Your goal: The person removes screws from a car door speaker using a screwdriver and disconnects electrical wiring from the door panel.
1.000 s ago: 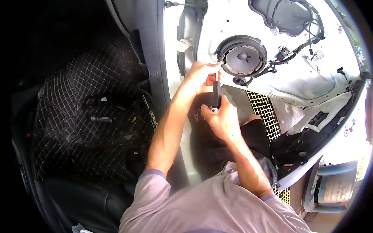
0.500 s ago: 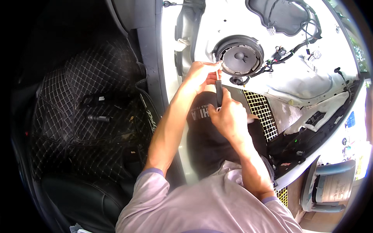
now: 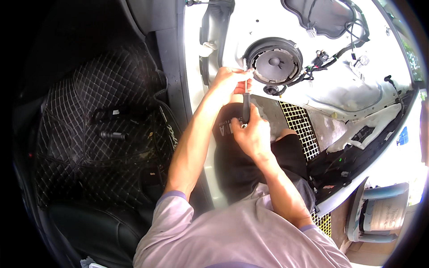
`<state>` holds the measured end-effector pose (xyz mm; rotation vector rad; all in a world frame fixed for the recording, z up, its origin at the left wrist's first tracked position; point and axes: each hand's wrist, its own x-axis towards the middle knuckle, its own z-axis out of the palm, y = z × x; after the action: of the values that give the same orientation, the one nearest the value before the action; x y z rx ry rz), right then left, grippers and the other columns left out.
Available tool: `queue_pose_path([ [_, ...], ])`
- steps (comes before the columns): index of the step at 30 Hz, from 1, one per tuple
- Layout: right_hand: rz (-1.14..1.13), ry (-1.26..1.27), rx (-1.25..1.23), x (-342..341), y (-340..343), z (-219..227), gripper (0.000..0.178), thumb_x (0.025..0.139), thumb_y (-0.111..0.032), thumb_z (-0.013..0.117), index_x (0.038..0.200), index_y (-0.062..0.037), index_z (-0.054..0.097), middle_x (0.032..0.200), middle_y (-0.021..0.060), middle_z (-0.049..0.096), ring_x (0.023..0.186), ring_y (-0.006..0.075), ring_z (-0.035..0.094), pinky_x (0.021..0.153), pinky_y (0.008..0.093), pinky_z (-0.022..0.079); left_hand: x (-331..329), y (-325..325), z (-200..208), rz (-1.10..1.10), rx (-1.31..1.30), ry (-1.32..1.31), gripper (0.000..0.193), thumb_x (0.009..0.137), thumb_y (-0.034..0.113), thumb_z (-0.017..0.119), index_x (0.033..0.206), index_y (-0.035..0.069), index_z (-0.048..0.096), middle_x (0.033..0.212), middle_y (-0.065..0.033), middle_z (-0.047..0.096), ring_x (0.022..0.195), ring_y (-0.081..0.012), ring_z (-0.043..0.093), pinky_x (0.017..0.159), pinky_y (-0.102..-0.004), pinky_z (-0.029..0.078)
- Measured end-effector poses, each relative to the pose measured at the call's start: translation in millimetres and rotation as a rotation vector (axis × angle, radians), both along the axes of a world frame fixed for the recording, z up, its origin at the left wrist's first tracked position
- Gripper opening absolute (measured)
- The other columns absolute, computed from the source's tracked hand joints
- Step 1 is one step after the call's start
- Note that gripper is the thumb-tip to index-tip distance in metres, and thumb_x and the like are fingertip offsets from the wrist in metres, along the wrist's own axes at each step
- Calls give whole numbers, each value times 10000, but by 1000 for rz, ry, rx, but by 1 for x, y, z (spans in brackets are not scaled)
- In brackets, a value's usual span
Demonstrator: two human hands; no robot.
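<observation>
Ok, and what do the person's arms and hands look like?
The left hand and right hand are bare, with no gloves visible. The forearms are uncovered too, below short, pale greyish-mauve sleeves edged with purple-blue trim.

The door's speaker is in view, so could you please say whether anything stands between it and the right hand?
Yes: the left hand, at the shaft of a dark-handled tool, lies between the right hand and the speaker, as does most of the tool.
</observation>
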<state>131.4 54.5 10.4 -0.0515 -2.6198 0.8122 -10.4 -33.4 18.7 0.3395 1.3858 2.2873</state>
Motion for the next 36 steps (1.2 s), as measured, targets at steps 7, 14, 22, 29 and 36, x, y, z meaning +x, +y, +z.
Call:
queue_pose_path([
  [7,152,-227,-992,-1,-13,34,432,806,-33,649,1208,41,510,674,-45,464,470,26,360,435,215,273,-2,3,3,-1,129,-67,225,906,197,657,895,-27,666,755,-80,646,663,-156,642,616,-276,538],
  [14,-138,129,473,8,-1,16,491,757,-153,658,1178,65,533,761,128,657,593,267,663,547,355,540,-4,8,-5,24,116,-28,224,899,188,666,892,-36,660,782,-94,648,675,-168,642,648,-291,557],
  [22,-10,-72,-191,1,2,23,477,798,-163,651,1208,47,527,784,106,649,605,255,633,607,338,521,3,14,6,80,142,-49,224,901,184,664,913,-40,662,790,-90,648,687,-165,642,653,-267,542],
  [29,-92,12,121,5,4,15,505,802,-188,638,1220,66,508,847,191,684,694,341,683,684,391,549,2,9,-5,51,73,16,249,894,197,675,987,-33,658,815,-58,651,722,-137,625,691,-270,524],
  [36,116,-131,-1001,-2,-2,29,389,837,-109,556,1194,42,520,653,15,526,441,90,405,447,242,343,-1,10,2,58,162,-4,248,899,199,671,903,-48,651,761,-89,645,663,-169,636,642,-280,541],
])
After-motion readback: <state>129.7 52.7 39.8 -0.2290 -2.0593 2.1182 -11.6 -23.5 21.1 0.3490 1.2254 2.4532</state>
